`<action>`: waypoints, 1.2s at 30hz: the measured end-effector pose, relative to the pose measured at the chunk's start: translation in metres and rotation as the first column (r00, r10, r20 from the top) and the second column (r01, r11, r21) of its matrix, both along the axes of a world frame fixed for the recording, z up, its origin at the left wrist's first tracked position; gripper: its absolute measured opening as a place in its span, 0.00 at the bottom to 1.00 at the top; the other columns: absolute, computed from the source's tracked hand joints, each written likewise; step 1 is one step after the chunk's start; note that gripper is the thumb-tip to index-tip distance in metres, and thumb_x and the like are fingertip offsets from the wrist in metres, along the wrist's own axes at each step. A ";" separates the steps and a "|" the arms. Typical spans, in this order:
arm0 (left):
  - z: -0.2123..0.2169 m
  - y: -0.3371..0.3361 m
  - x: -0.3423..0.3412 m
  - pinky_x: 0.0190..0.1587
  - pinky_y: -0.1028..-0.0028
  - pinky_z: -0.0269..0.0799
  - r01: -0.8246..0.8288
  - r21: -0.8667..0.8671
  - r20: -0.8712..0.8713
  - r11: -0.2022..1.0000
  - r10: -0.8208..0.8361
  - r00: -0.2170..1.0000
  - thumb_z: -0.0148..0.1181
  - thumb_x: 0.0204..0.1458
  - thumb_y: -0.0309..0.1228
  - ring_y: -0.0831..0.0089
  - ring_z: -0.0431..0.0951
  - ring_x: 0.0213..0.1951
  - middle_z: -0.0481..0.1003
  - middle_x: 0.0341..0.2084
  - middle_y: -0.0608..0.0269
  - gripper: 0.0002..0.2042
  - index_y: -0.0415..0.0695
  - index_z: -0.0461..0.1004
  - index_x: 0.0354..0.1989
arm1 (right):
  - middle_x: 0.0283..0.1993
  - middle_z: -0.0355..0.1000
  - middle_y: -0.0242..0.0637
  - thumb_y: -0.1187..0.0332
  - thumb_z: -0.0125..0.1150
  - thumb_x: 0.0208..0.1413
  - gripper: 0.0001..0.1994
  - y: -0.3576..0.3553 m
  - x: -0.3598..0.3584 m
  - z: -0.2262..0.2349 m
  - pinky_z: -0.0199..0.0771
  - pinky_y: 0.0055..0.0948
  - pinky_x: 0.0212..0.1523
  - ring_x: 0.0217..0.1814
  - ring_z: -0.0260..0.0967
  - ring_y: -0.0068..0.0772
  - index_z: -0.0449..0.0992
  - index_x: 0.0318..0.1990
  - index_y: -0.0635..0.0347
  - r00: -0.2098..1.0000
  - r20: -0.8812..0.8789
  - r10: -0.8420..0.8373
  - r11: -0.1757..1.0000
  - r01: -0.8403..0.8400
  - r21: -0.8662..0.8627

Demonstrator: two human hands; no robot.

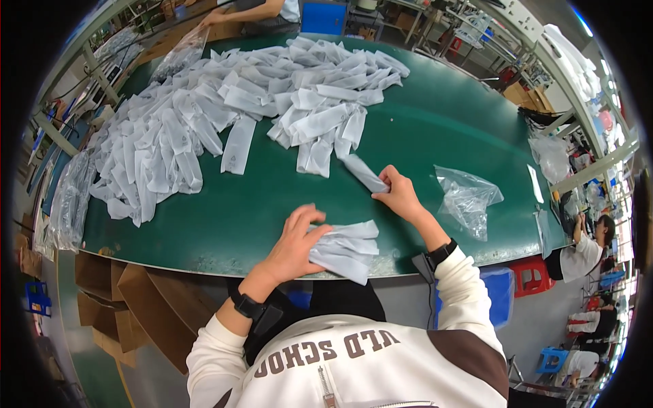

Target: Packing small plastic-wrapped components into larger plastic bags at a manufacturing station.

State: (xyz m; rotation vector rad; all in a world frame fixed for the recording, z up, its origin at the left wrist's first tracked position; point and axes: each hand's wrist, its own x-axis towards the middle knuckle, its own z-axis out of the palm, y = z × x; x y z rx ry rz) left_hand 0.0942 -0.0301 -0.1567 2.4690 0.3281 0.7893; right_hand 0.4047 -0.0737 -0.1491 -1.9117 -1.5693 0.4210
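Note:
My right hand [401, 196] is closed in a pinch on the near end of a narrow, whitish translucent packet [364, 174]. This packet slants away toward the large heap of similar packets [204, 102] across the far and left part of the table. My left hand [296, 243] rests at the left end of a small fanned bunch of packets [348, 250] near the front edge. Its thumb lies against the bunch, while its fingers are apart and curve slightly above the table. What the packets contain cannot be made out.
A crumpled clear plastic bag [468, 200] lies on the green table [435, 129], right of my right hand. Across the table, another person's hand [214, 18] touches a clear bag [182, 56]. Cardboard boxes [146, 299] stand below at left; a red stool [532, 276] at right.

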 end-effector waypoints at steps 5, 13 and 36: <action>0.019 0.001 0.012 0.65 0.51 0.57 -0.104 0.096 -0.017 0.990 0.106 0.994 0.80 0.29 0.34 0.45 0.58 0.63 0.62 0.57 0.49 0.32 0.44 0.75 0.49 | 0.32 0.72 0.41 0.81 0.65 0.46 0.14 -0.019 -0.039 0.007 0.72 0.36 0.36 0.36 0.74 0.42 0.68 0.40 0.62 0.971 -0.120 0.208 0.978 -0.211 -0.011; -0.007 0.011 0.016 0.64 0.52 0.58 0.065 -0.173 -0.044 0.983 -0.073 0.996 0.80 0.29 0.36 0.43 0.60 0.61 0.61 0.57 0.48 0.34 0.45 0.74 0.49 | 0.48 0.72 0.44 0.76 0.67 0.47 0.19 -0.037 -0.040 0.017 0.75 0.39 0.43 0.47 0.74 0.44 0.72 0.49 0.60 0.879 0.201 0.432 0.902 -0.423 -0.088; 0.012 0.018 0.033 0.61 0.55 0.62 0.272 0.088 -0.312 0.958 -0.233 0.921 0.74 0.37 0.25 0.43 0.63 0.59 0.62 0.58 0.43 0.39 0.39 0.58 0.61 | 0.53 0.60 0.56 0.68 0.74 0.35 0.45 -0.079 -0.083 -0.013 0.71 0.48 0.50 0.53 0.61 0.59 0.61 0.67 0.60 0.915 0.189 0.356 0.906 -0.387 0.169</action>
